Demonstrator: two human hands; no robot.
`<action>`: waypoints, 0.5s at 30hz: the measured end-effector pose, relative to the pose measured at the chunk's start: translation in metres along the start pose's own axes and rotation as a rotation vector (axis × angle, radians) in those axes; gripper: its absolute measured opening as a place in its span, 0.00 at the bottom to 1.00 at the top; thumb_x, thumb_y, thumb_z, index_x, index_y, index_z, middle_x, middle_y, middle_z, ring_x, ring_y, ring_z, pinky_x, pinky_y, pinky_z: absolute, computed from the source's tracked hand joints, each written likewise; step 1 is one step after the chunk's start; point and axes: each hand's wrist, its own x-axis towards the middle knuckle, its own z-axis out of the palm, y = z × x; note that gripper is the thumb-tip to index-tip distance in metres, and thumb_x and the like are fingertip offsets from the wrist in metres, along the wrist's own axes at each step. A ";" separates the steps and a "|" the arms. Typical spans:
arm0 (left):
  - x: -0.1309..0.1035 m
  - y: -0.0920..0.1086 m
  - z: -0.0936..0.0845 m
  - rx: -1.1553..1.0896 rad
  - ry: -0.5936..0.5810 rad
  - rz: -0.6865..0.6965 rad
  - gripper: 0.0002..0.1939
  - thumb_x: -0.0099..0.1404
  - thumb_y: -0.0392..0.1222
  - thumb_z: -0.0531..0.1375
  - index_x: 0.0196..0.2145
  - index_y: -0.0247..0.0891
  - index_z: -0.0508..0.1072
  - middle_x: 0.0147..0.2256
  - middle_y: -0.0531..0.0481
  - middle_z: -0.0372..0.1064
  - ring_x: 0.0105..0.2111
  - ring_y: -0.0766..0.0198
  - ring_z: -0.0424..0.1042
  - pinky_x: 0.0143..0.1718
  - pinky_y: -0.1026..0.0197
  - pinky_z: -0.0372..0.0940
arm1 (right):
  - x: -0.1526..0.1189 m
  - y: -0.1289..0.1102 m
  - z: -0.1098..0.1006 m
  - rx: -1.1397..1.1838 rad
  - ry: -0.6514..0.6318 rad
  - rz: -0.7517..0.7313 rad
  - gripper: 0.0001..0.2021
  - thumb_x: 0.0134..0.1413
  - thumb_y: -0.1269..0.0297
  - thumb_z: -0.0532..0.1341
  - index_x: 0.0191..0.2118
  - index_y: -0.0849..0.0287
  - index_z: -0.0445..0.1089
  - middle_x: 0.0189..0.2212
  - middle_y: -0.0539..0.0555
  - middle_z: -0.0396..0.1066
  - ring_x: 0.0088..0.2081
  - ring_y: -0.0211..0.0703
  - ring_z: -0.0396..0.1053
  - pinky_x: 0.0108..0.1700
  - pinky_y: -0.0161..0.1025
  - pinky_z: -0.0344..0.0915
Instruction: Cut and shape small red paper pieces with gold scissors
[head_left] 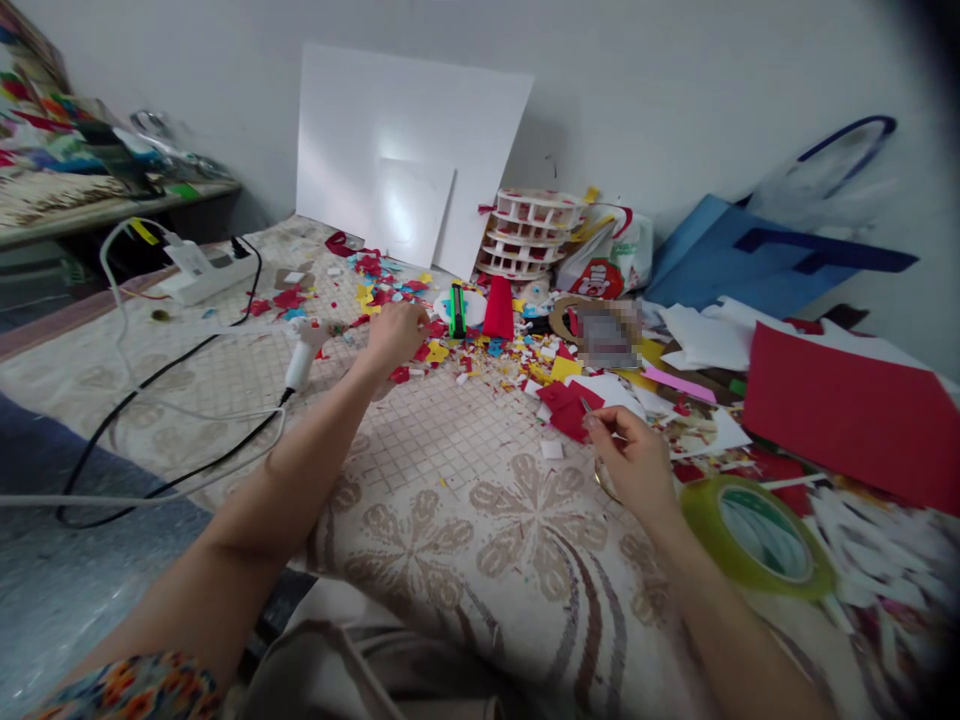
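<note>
My left hand point(396, 335) reaches over the far part of the table, fingers curled down and closed among small red and yellow paper cutouts point(436, 352). What its fingertips hold, if anything, is hidden. Close to my right hand point(634, 458) lie red paper pieces point(566, 408) and a small white square point(552, 450). That hand is closed round small scissors point(587, 405); a thin metal tip shows above the fingers and a gold-coloured loop below. Just beyond my left hand are a green-and-black object point(457, 312) and a red strip point(498, 308).
A white corded tool like a glue gun point(301, 362) lies left, its cables crossing towards a power strip point(210, 272). White boards point(337, 140) lean on the wall beside a round tiered frame point(525, 235). Wide tape point(757, 535) and red sheets point(847, 415) are at right.
</note>
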 end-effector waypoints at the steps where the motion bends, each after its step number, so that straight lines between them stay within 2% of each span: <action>1: -0.002 0.003 -0.001 0.072 0.034 -0.009 0.12 0.54 0.39 0.56 0.35 0.37 0.75 0.35 0.43 0.72 0.37 0.57 0.69 0.37 0.59 0.60 | 0.001 0.000 -0.002 -0.015 0.022 -0.008 0.10 0.53 0.57 0.56 0.31 0.59 0.67 0.25 0.51 0.68 0.24 0.37 0.63 0.27 0.34 0.60; 3: -0.004 0.007 -0.005 0.146 0.032 -0.014 0.11 0.54 0.39 0.56 0.35 0.38 0.75 0.34 0.45 0.72 0.35 0.57 0.69 0.36 0.60 0.60 | 0.003 0.000 -0.004 -0.041 0.064 -0.019 0.10 0.53 0.58 0.56 0.31 0.59 0.67 0.25 0.51 0.68 0.24 0.37 0.63 0.26 0.33 0.59; 4: -0.005 0.007 -0.007 0.158 -0.017 -0.015 0.10 0.53 0.38 0.57 0.33 0.38 0.75 0.33 0.46 0.72 0.34 0.58 0.69 0.35 0.61 0.60 | 0.003 0.000 -0.005 -0.049 0.078 -0.023 0.10 0.53 0.58 0.56 0.31 0.59 0.67 0.26 0.51 0.68 0.25 0.37 0.63 0.27 0.33 0.59; 8: -0.006 0.002 -0.015 0.170 -0.369 0.032 0.07 0.46 0.37 0.62 0.27 0.39 0.75 0.28 0.50 0.72 0.29 0.62 0.69 0.31 0.65 0.59 | 0.004 0.002 -0.004 -0.057 0.074 -0.010 0.10 0.53 0.58 0.56 0.31 0.59 0.68 0.26 0.51 0.68 0.25 0.37 0.63 0.26 0.33 0.60; 10: -0.006 0.001 -0.016 0.207 -0.474 0.063 0.09 0.43 0.36 0.63 0.27 0.39 0.75 0.27 0.51 0.72 0.28 0.63 0.68 0.30 0.66 0.58 | 0.003 0.002 -0.002 -0.064 0.062 -0.011 0.09 0.53 0.58 0.56 0.31 0.59 0.68 0.26 0.50 0.68 0.24 0.36 0.62 0.26 0.33 0.59; 13: -0.006 0.002 -0.014 0.275 -0.501 0.083 0.10 0.44 0.33 0.60 0.28 0.38 0.74 0.28 0.51 0.72 0.28 0.64 0.68 0.28 0.67 0.58 | 0.002 0.001 -0.002 -0.067 0.047 -0.012 0.09 0.53 0.59 0.56 0.32 0.59 0.68 0.26 0.50 0.68 0.23 0.36 0.62 0.26 0.33 0.59; 15: -0.005 0.002 -0.014 0.220 -0.474 0.116 0.09 0.45 0.32 0.58 0.28 0.37 0.73 0.28 0.51 0.71 0.28 0.66 0.68 0.27 0.67 0.58 | 0.002 0.000 -0.003 -0.059 0.046 -0.007 0.09 0.53 0.58 0.56 0.32 0.59 0.67 0.26 0.50 0.68 0.23 0.36 0.62 0.26 0.33 0.59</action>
